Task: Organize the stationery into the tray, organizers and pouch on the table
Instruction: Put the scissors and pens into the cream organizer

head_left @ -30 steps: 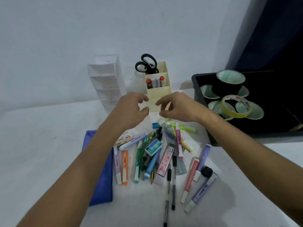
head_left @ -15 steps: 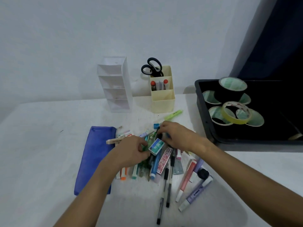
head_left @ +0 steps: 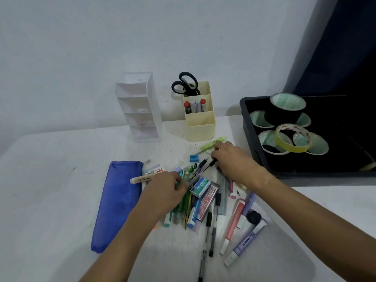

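White worktop (head_left: 50, 180), landmark: cream organizer (head_left: 200, 127) holding black scissors (head_left: 186, 83) and glue sticks. Left of it, clear organizer (head_left: 140, 110), compartments bare. Right of it, dark tray (head_left: 252, 139) with tape rolls (head_left: 293, 137). In front of it, loose pile of pens (head_left: 195, 196) and markers; blue pouch (head_left: 118, 202) lying flat left of the pile. My left hand (head_left: 164, 194), grip curled around green pens. My right hand (head_left: 232, 159), grip pinching a black pen (head_left: 209, 164).

Two organizers (head_left: 140, 110), one pouch (head_left: 118, 202), one tray (head_left: 252, 143), one scissors (head_left: 186, 84).
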`<state>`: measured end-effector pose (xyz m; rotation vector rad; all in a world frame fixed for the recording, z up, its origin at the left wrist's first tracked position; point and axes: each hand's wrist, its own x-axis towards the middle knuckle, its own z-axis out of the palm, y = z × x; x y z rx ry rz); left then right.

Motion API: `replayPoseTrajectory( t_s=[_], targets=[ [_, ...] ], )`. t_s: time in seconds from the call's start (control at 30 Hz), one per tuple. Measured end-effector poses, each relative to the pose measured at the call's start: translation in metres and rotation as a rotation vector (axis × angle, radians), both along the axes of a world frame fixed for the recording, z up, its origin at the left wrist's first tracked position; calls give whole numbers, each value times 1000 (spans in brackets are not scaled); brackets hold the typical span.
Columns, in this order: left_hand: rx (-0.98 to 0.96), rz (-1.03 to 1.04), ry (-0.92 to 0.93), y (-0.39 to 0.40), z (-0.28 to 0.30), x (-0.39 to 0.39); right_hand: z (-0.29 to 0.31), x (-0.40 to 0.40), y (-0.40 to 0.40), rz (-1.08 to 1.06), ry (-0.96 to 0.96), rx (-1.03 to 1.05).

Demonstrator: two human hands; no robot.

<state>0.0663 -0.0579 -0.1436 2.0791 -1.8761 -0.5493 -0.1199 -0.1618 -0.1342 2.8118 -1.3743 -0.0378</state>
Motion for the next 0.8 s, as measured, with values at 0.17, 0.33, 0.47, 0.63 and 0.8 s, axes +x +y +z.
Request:
replayPoseTrajectory(
  t_s=[0.17, 0.33, 0.47, 0.63, 0.8],
  targets=[
    [-1, -40, 0, -8, 1, -3, 7, 17, 10, 36, -179, 127],
    [39, -19, 34, -8, 0, -5, 6, 33, 29, 179, -153, 306],
    [89, 58, 119, -8, 2, 0, 2, 36, 26, 155, -133, 331],
    [49, 114, 168, -6, 4, 5, 7, 35, 24, 198, -82, 442],
    [11, 139, 196, -2, 5, 5, 11, 28, 18, 242, -103, 439]
  ],
)
